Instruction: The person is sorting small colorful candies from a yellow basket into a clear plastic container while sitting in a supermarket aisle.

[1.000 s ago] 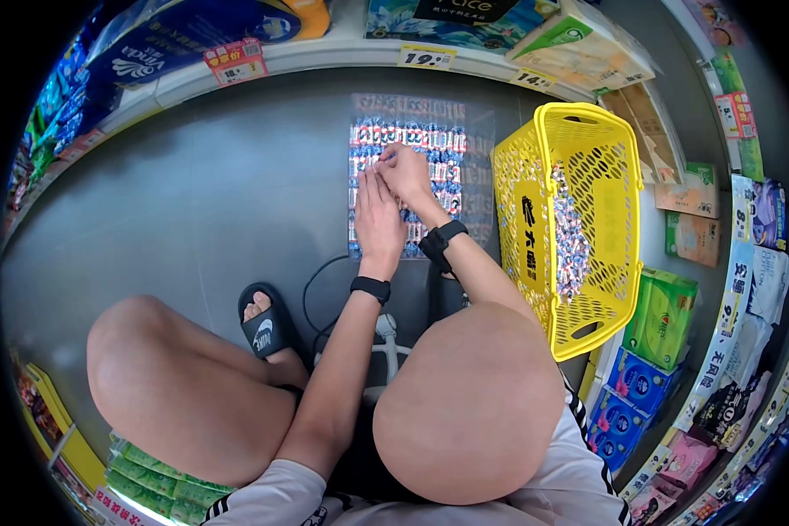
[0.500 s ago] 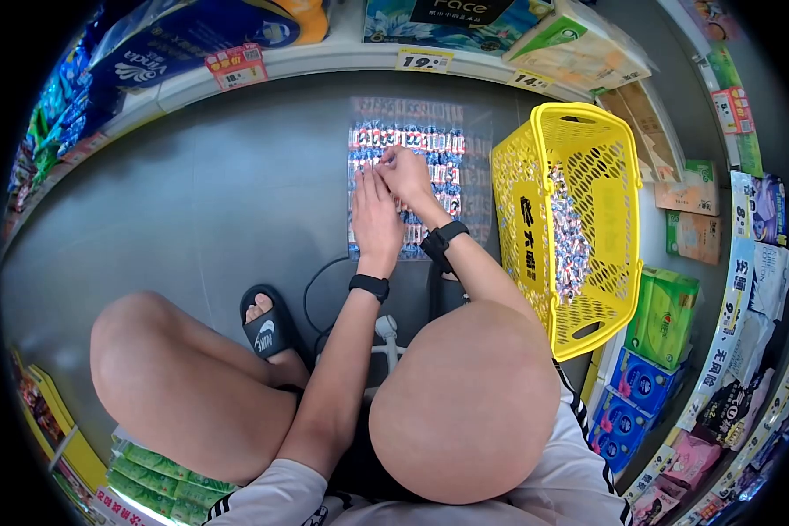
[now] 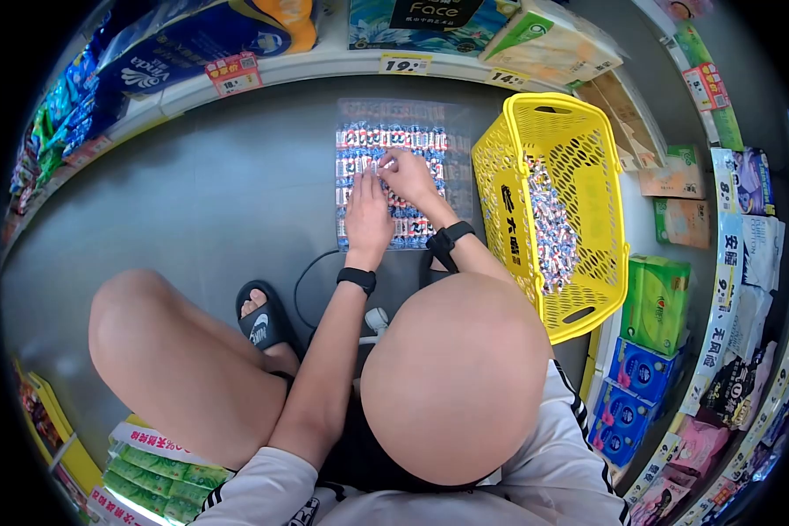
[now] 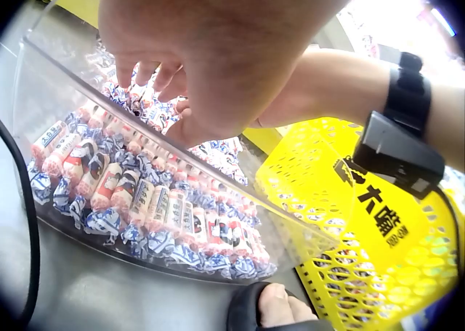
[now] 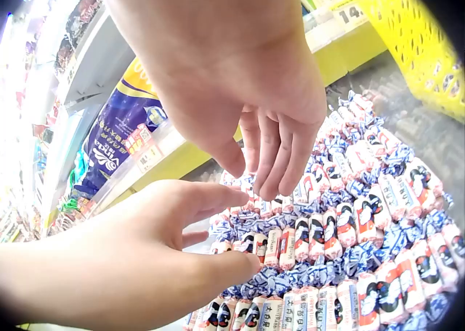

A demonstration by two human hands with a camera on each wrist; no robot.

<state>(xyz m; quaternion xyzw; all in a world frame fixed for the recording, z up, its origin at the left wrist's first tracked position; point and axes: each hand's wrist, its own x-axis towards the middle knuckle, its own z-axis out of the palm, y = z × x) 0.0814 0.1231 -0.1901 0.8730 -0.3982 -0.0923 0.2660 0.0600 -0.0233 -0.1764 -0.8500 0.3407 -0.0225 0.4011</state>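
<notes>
A clear plastic box point(image 4: 74, 72) stands on the floor, with wrapped candies point(image 3: 352, 138) in neat rows inside. Their wrappers are white, red and black with blue twisted ends. Over the middle rows, my left hand point(image 3: 368, 219) has its fingers extended, fingertips at the candies. In the right wrist view, its thumb and forefinger are spread apart. Close beside it, my right hand point(image 3: 410, 178) points its fingers down, the thumb near the forefinger, fingertips right at a row. I cannot tell whether it pinches a candy.
Right of the box stands a yellow basket point(image 3: 505, 210) with many loose candies point(image 3: 552, 232). Shelves with tissue packs point(image 3: 657, 302) run along the back and right. A black cable point(image 3: 298, 294) lies near the box, and a sandaled foot point(image 3: 261, 320) rests to the left.
The head view has shifted, so the box and basket appear slightly farther left. Both hands stay over the same rows, with little movement of their fingers.
</notes>
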